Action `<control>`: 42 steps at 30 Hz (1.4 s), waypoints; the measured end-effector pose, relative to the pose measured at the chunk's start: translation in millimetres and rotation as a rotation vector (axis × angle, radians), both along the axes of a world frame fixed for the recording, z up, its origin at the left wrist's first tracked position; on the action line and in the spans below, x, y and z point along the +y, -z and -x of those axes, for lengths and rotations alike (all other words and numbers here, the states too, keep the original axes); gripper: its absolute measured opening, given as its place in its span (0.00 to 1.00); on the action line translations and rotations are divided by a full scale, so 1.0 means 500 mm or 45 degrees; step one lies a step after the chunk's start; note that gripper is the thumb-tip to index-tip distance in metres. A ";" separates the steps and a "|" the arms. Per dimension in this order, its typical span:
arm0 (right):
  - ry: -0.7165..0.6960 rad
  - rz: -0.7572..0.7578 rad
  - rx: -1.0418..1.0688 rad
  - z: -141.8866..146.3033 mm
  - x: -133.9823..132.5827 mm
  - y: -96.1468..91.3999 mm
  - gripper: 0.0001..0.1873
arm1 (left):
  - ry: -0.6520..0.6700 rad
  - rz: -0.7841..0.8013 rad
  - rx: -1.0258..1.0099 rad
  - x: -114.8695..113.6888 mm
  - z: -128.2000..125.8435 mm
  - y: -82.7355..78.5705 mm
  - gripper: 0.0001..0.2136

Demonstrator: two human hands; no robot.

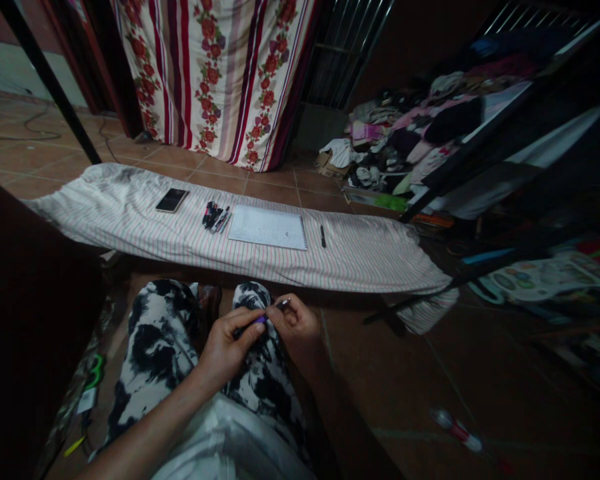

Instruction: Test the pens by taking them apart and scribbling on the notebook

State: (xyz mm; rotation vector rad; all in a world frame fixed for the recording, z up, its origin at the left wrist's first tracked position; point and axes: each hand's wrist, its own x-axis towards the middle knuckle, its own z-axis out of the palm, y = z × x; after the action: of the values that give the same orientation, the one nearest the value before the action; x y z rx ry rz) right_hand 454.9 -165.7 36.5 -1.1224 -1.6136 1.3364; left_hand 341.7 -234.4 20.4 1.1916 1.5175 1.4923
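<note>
Above my lap, my left hand [233, 340] is closed around a slim pen with a purple part [260, 320] showing between the fingers. My right hand [297, 330] meets it there, pinching a dark piece with a pale tip [284, 303]. Whether this piece and the purple part are joined is hidden by the fingers. In front lies a long surface under a striped cloth [370, 263]. On it are a spiral notebook [267, 227], a bunch of pens [215, 218] left of it, a single dark pen [323, 236] to its right, and a phone [173, 200].
A flowered curtain [220, 73] hangs behind the cloth-covered surface. Piled clothes [405, 133] fill the back right. A bottle [457, 430] lies on the tiled floor at right, and green-handled scissors [96, 371] are at lower left. Dark poles [55, 87] stand at both sides.
</note>
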 end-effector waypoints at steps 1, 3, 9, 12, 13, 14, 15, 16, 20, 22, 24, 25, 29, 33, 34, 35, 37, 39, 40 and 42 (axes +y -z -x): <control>-0.013 0.031 0.035 -0.001 0.001 0.003 0.14 | -0.009 0.017 -0.027 0.000 0.000 0.001 0.10; -0.035 0.080 0.113 -0.003 0.002 0.004 0.14 | -0.037 0.067 -0.099 0.001 0.000 0.001 0.10; -0.140 0.143 0.282 -0.015 0.005 -0.006 0.16 | -0.043 0.211 -0.323 -0.001 -0.002 -0.014 0.13; -0.178 0.168 0.287 -0.020 0.009 -0.008 0.14 | -0.014 0.210 -0.351 -0.001 -0.003 -0.019 0.12; -0.179 0.172 0.277 -0.022 0.010 -0.008 0.14 | -0.006 0.207 -0.349 -0.002 -0.003 -0.019 0.12; -0.177 0.175 0.263 -0.022 0.012 -0.007 0.13 | 0.002 0.204 -0.344 -0.002 -0.003 -0.018 0.12; -0.172 0.176 0.250 -0.023 0.014 -0.006 0.13 | 0.009 0.200 -0.341 -0.002 -0.003 -0.016 0.12; -0.165 0.178 0.243 -0.023 0.015 -0.005 0.12 | 0.017 0.199 -0.340 -0.002 -0.003 -0.013 0.12; -0.115 0.214 0.284 -0.018 0.015 -0.002 0.11 | 0.022 0.171 -0.348 -0.002 -0.005 0.000 0.13; -0.087 0.240 0.323 -0.015 0.011 -0.002 0.11 | 0.019 0.160 -0.355 -0.002 -0.007 0.002 0.14; -0.062 0.238 0.343 -0.011 0.007 -0.001 0.12 | 0.024 0.147 -0.344 -0.002 -0.009 0.001 0.14; -0.051 0.222 0.340 -0.010 0.005 0.000 0.12 | 0.025 0.133 -0.321 -0.002 -0.009 0.000 0.14; -0.017 0.106 0.231 -0.005 0.001 0.006 0.12 | 0.023 0.083 -0.180 -0.002 -0.008 0.000 0.12; -0.035 0.062 0.148 -0.004 0.004 0.010 0.13 | -0.008 0.111 -0.164 -0.001 -0.003 0.006 0.12; -0.055 0.083 0.168 -0.005 0.004 0.010 0.13 | -0.019 0.121 -0.191 -0.002 -0.003 0.006 0.12; -0.078 0.110 0.201 -0.006 0.005 0.009 0.13 | -0.028 0.137 -0.227 -0.002 -0.002 0.005 0.13; -0.125 0.162 0.277 -0.009 0.006 0.007 0.14 | -0.042 0.183 -0.309 -0.002 -0.002 0.000 0.14; -0.165 0.192 0.320 -0.014 0.007 0.003 0.16 | -0.045 0.224 -0.379 -0.003 -0.003 -0.007 0.15; -0.182 0.204 0.324 -0.017 0.007 0.001 0.16 | -0.039 0.234 -0.406 -0.003 -0.004 -0.009 0.15; -0.211 0.225 0.300 -0.022 0.008 -0.003 0.16 | -0.021 0.242 -0.447 -0.003 -0.005 -0.011 0.15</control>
State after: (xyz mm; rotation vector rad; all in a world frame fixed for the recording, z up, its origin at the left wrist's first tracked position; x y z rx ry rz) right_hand 465.8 -161.6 37.7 -0.9066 -1.4623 1.6801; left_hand 344.4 -235.9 26.1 0.7624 1.3937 1.4428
